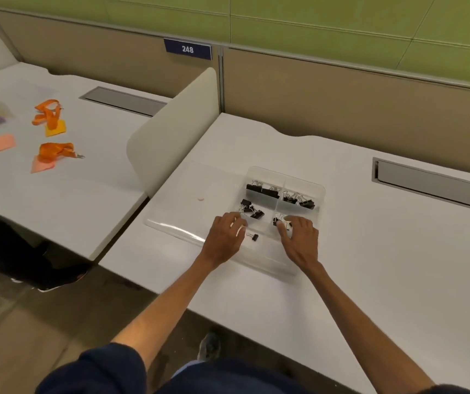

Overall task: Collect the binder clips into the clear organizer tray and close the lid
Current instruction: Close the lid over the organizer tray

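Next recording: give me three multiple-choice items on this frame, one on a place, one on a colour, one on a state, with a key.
1. Where does the single small binder clip lie?
A. Between the two hands, in a near part of the organizer tray
B. On the neighbouring desk
C. On the floor

2. What colour are the lanyards on the neighbouring desk?
A. Blue
B. Orange
C. Green

3. In what state is the tray's lid?
A. Shut over the clips
B. Open, lying flat to the left of the tray
C. Held up in the air

Key:
1 A: the clip sits between the left hand and the right hand.
2 B: both bundles are plainly orange.
3 B: the clear lid rests flat on the desk and the compartments are uncovered.
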The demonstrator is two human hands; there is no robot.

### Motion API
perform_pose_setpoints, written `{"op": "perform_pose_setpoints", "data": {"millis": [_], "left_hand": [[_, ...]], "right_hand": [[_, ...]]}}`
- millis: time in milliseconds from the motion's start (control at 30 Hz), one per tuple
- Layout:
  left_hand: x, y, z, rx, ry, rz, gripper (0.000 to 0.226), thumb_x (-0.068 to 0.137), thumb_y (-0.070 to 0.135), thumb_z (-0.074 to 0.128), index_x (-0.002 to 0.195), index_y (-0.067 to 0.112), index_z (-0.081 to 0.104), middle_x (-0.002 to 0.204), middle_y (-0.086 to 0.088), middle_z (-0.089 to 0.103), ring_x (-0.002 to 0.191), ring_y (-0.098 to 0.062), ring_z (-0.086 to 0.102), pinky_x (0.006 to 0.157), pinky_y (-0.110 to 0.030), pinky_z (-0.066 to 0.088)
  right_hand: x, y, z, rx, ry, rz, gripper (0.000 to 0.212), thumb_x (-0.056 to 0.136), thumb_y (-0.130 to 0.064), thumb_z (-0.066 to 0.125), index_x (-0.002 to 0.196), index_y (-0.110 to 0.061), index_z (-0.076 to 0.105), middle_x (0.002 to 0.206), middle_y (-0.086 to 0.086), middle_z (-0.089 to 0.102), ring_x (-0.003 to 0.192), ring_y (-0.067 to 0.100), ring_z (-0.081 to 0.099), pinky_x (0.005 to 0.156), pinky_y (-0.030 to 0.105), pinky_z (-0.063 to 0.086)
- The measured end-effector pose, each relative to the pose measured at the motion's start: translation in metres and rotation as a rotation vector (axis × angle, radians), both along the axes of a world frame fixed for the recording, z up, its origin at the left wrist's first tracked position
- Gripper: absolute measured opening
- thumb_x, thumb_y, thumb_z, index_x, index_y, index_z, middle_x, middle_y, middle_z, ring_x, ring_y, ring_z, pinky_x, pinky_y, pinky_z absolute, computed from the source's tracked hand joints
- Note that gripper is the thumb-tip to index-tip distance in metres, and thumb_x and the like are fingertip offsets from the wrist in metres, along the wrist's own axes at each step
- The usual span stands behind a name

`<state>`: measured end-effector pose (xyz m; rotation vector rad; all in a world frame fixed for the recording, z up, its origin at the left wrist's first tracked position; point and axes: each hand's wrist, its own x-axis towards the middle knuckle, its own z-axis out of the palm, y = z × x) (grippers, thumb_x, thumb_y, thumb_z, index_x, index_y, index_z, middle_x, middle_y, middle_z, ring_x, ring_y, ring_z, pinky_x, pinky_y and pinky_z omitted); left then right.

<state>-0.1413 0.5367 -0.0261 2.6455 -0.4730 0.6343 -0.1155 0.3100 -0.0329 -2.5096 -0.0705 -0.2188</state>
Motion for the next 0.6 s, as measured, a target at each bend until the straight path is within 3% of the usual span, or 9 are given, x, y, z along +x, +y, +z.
{"op": "perform_pose_setpoints", "data": {"millis": [167,467,600], "left_hand": [[0.039,0.046,0.006,-0.065,0.013,0.026,0.015,0.093,0.021,0.051,0.103,0.015,0.06,0.107,-0.004,0.057,0.1,-0.019,0.05,0.081,-0.031,0.037],[0.058,0.129,-0.012,-0.024,0.07,0.127,0.022,0.089,0.02,0.049,0.11,0.017,0.058,0.11,-0.001,0.056,0.1,-0.021,0.055,0.077,-0.034,0.042],[0.058,0.159,-0.022,-0.037,0.193,0.361,0.033,0.087,0.032,0.054,0.114,0.012,0.056,0.119,-0.006,0.053,0.112,-0.027,0.052,0.083,-0.042,0.04]], "right_hand": [[0.025,0.044,0.006,0.07,0.014,-0.094,0.055,0.092,-0.062,0.029,0.114,-0.022,0.06,0.123,0.0,0.056,0.125,0.019,0.039,0.108,0.048,0.022],[0.028,0.145,0.006,0.096,-0.025,0.009,0.054,0.094,-0.061,0.027,0.118,-0.023,0.058,0.12,-0.001,0.056,0.119,0.018,0.044,0.101,0.039,0.026],[0.03,0.183,0.015,0.033,-0.08,0.117,0.048,0.095,-0.055,0.038,0.121,-0.02,0.057,0.123,0.0,0.056,0.118,0.02,0.046,0.099,0.039,0.034]]}}
